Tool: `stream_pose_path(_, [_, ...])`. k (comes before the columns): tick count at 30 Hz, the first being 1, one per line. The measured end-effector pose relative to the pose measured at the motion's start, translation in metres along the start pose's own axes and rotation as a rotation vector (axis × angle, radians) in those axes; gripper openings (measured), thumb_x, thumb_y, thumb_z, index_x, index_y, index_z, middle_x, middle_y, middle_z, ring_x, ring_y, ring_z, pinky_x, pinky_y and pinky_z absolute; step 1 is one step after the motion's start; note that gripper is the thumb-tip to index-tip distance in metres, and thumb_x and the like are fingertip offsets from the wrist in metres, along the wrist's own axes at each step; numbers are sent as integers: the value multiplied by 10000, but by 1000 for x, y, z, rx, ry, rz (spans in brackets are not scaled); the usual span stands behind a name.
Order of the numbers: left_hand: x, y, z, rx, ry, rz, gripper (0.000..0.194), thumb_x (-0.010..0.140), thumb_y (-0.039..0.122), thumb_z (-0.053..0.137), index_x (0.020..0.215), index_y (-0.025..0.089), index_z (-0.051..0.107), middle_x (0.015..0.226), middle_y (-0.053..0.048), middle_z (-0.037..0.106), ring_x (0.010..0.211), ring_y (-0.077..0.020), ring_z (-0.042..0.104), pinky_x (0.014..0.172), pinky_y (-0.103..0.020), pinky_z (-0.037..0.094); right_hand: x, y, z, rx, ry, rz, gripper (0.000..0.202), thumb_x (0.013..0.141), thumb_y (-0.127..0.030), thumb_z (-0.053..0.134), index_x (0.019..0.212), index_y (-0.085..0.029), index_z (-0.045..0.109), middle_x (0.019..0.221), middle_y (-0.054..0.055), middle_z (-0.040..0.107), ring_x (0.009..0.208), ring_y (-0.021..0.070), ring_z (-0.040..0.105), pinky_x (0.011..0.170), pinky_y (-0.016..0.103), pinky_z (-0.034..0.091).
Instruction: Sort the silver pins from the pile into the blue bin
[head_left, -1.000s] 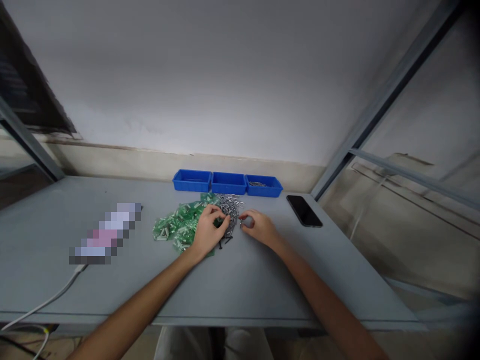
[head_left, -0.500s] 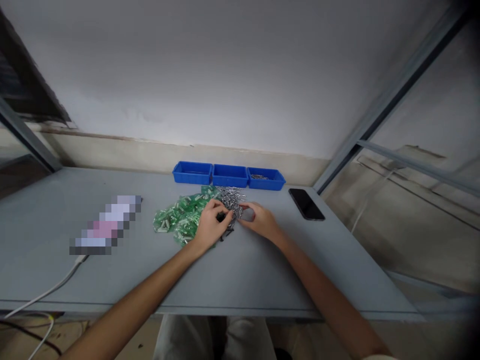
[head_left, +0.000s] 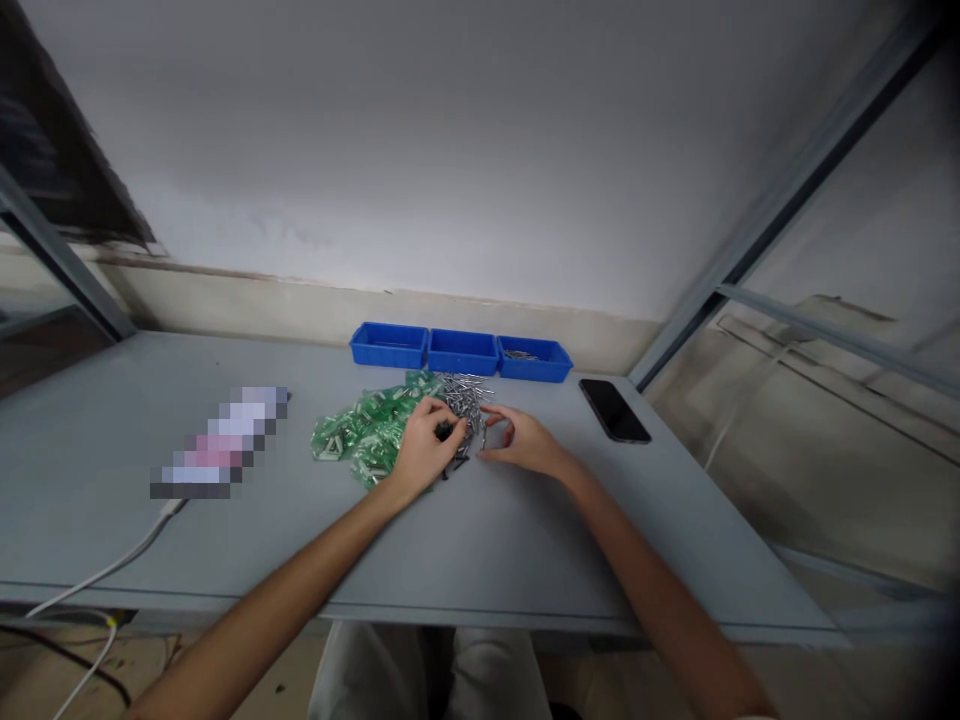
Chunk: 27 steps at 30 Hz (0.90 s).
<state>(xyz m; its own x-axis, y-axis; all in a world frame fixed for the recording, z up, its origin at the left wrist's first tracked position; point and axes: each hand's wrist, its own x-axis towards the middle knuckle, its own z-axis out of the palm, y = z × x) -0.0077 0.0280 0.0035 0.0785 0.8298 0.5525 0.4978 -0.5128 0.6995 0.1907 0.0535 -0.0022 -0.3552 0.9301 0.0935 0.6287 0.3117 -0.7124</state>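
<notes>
A loose pile of silvery screw-like metal pieces (head_left: 466, 388) lies on the grey table, with a few dark ones at its near edge. My left hand (head_left: 429, 445) rests at the pile's left side, thumb and forefinger curled together; whatever they pinch is too small to make out. Across from it, my right hand (head_left: 525, 440) has thumb and forefinger spread apart at the pile's right edge, and a small metal piece (head_left: 484, 435) shows in the gap between them. Green clear plastic bags (head_left: 367, 425) of metal parts lie left of the pile, partly behind my left hand.
Three joined blue bins stand along the wall: the left bin (head_left: 390, 358), middle bin (head_left: 462, 364) and right bin (head_left: 536, 370), which has metal pieces inside. A black phone (head_left: 615, 410) lies right. A blurred-out device (head_left: 225, 440) with a white cable (head_left: 112, 570) lies left.
My right hand has shifted slightly right, its thumb and forefinger opening wider, and a metal piece now shows between them. My left hand stays nearly in place. The view has turned slightly.
</notes>
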Motion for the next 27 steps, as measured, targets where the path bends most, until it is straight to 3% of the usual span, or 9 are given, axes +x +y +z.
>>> stream_pose_path(7, [0,1,0,3,3,-3,161,802,239,550,667,165,598,833,-35,519,830,-165,550,804,-300,429,-1,2,2,-192,72,-18,522,587,-465,719,1049,-234,645,980,50,623,775,177,578,708,310,442])
stream_pose_path(17, [-2,6,1,-12,-38,7,191,810,257,535,652,177,607,839,-41,537,819,-169,547,777,-302,442,-6,-6,-1,-208,113,2,498,640,-426,691,1069,-182,624,996,79,634,780,193,594,708,305,456])
stream_pose_path(21, [-2,10,-1,17,-55,18,193,814,254,528,656,178,609,862,-49,536,836,-177,537,789,-320,438,-7,-8,-1,-199,96,-16,409,678,-389,661,1041,-201,636,989,62,633,785,186,587,708,296,451])
stream_pose_path(27, [-1,6,0,49,-32,37,196,816,260,525,657,177,604,843,-45,538,815,-173,523,783,-323,437,-7,-7,-1,-185,64,0,429,694,-394,648,1089,-232,613,1016,52,623,796,179,576,719,297,444])
